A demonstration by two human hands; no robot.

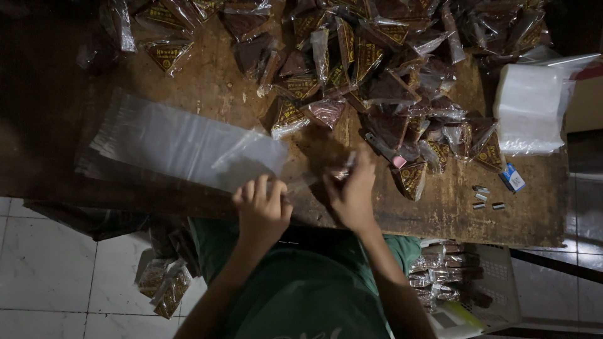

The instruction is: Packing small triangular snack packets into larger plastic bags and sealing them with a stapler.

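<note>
Green cloth of the person's shirt [301, 289] fills the bottom of the view, and both forearms reach up from it to the near edge of the wooden table [440, 213].

The left hand [260, 210] is curled at the table edge, the fingers bent and closed on the corner of a clear plastic bag [251, 157]. That bag lies on top of a flat stack of clear bags [157, 141], which spreads to the left across the table, near the edge. It is thin, see-through and a little wrinkled, with its near corner lifted.

The right hand [352, 194] is just beside the left one, fingers pinched together on a small shiny packet [342, 171]; the packet is blurred, so I cannot tell its exact shape.

Behind the hands lies a big pile of dark triangular packets [377, 81], wrapped in clear film with yellow labels, reaching to the far edge. At the right stands a thick white stack of bags [531, 110]. Near it are a small blue box [513, 179] and some staple strips [485, 198]. A stapler with a pink end [386, 150] rests against the pile.

Open wood remains only between the hands and the pile, and along the near right edge. Below the table, on the white floor tiles [50, 263], more packets [164, 285] lie at the left, and a white basket [496, 282] with packets stands at the right.
</note>
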